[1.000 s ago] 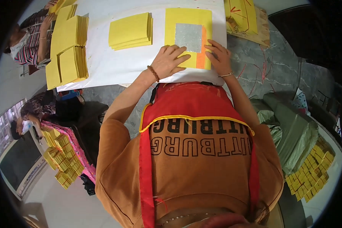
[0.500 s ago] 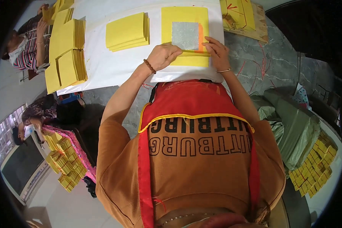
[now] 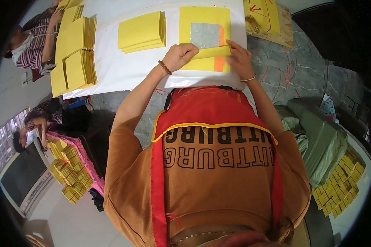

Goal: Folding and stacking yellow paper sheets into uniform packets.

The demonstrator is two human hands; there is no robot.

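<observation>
A yellow paper sheet (image 3: pixel 204 18) with a silver foil square (image 3: pixel 205 36) and an orange strip (image 3: pixel 219 64) lies on the white table cover (image 3: pixel 123 70) in front of me. Its near edge is folded up toward the foil. My left hand (image 3: pixel 180 55), with a bead bracelet on the wrist, pinches the fold at its left end. My right hand (image 3: pixel 239 61), wearing a thin bangle, holds the fold's right end with its fingers spread along it.
A stack of folded yellow sheets (image 3: pixel 142 31) lies left of the sheet, with taller yellow stacks (image 3: pixel 74 53) farther left. A person in a striped top (image 3: pixel 29 45) sits at the far left corner. Green sacks (image 3: pixel 317 140) and yellow bundles (image 3: pixel 338 183) lie at my right, more bundles (image 3: pixel 68 173) at my left.
Both hands slid farther up the sheet, and its near edge has been lifted and folded toward the silver square.
</observation>
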